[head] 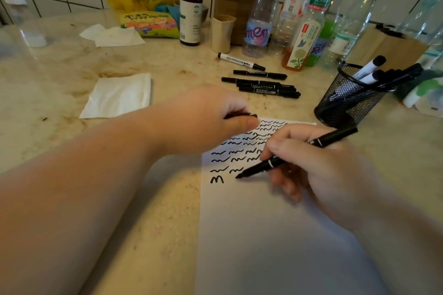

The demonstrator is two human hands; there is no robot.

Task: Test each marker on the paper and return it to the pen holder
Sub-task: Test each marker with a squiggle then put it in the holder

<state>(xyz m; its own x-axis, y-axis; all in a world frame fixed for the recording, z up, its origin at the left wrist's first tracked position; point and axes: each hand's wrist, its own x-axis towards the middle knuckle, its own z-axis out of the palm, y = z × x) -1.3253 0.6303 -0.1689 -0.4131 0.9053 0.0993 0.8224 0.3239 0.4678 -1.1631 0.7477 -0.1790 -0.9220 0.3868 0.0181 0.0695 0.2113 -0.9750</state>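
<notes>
Right hand grips marker; left hand pinches cap.

Marble counter carries paper, loose markers, mesh holder, bottles

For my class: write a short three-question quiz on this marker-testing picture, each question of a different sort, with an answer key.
1. True or false: the marker in the right hand has its tip on the paper.
2. Multiple choice: what does the left hand pinch? A) a small black cap; B) a bottle; C) a tissue.
3. Fill in: the loose markers on the counter lie to the ____ of the mesh pen holder, as the camera sees it.

Key: 1 true; 2 A, as far as the blurred picture shows; 3 left.
</notes>
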